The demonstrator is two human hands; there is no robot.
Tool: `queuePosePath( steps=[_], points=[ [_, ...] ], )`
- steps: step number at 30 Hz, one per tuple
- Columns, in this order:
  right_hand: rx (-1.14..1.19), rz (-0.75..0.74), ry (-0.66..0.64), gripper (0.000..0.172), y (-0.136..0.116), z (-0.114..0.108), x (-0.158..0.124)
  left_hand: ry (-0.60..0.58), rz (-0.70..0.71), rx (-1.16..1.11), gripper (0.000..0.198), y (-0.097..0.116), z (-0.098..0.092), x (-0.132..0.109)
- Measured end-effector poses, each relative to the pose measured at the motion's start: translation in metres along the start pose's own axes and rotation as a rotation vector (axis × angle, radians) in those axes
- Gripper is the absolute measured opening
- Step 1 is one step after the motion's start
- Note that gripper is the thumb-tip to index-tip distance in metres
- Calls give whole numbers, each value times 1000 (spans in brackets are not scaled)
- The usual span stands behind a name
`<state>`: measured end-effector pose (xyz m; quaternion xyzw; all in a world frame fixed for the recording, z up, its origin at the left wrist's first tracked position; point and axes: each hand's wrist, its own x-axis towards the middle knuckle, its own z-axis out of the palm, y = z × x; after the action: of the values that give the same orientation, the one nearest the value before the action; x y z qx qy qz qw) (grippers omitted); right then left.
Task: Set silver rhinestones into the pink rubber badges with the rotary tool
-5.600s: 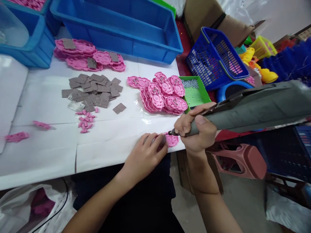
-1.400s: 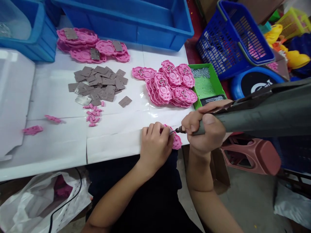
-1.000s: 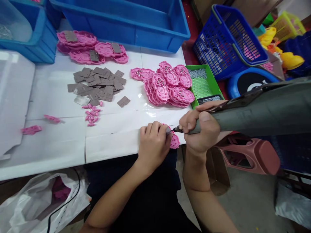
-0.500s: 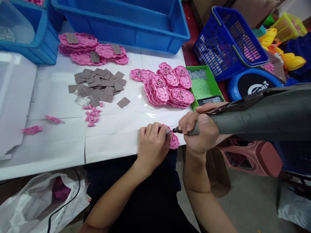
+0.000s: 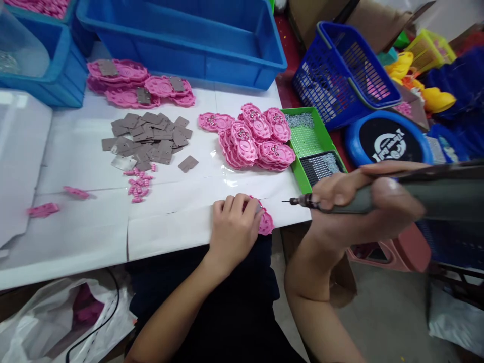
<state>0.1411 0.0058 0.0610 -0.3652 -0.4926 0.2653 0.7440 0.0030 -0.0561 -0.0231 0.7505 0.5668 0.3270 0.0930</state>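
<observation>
My left hand (image 5: pixel 233 227) is closed over a pink plastic part (image 5: pixel 264 222) with a grey plate on it, pressing it to the white table near the front edge. My right hand (image 5: pixel 359 204) grips a grey electric screwdriver (image 5: pixel 423 194), blurred by motion. Its bit tip (image 5: pixel 288 201) hangs a short way to the right of the part, apart from it. A green tray of small screws (image 5: pixel 310 143) lies just behind the bit.
A pile of pink parts (image 5: pixel 255 141), grey metal plates (image 5: pixel 149 141) and small pink pieces (image 5: pixel 138 186) lie on the table. More pink parts with plates (image 5: pixel 139 88) sit by the blue bins (image 5: pixel 181 35). A blue basket (image 5: pixel 340 75), a blue disc (image 5: pixel 387 143) and a pink stool (image 5: pixel 393 252) stand right.
My right hand has pulled the screwdriver back to the right, lifting the bit off the pink part. My left hand stays on the part.
</observation>
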Motion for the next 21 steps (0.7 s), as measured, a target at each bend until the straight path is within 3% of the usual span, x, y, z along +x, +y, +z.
queuePosePath(
  steps=[2,5,8,12,21],
  points=[
    [-64,-91,153,13,-5,-17,21,-18,51,-26,14,-2,-3,0],
    [-121,-64,330,34,-3,-41,53,-67,146,-107,17,-8,-7,0],
    [-125,-65,459,30,8,-52,75,-132,222,-224,23,-14,-10,-1],
    [-143,-66,478,17,21,-49,85,-170,223,-348,28,-19,-12,-1],
    [-174,-21,466,3,25,-51,89,-83,219,-476,42,-23,-10,-4]
  ],
)
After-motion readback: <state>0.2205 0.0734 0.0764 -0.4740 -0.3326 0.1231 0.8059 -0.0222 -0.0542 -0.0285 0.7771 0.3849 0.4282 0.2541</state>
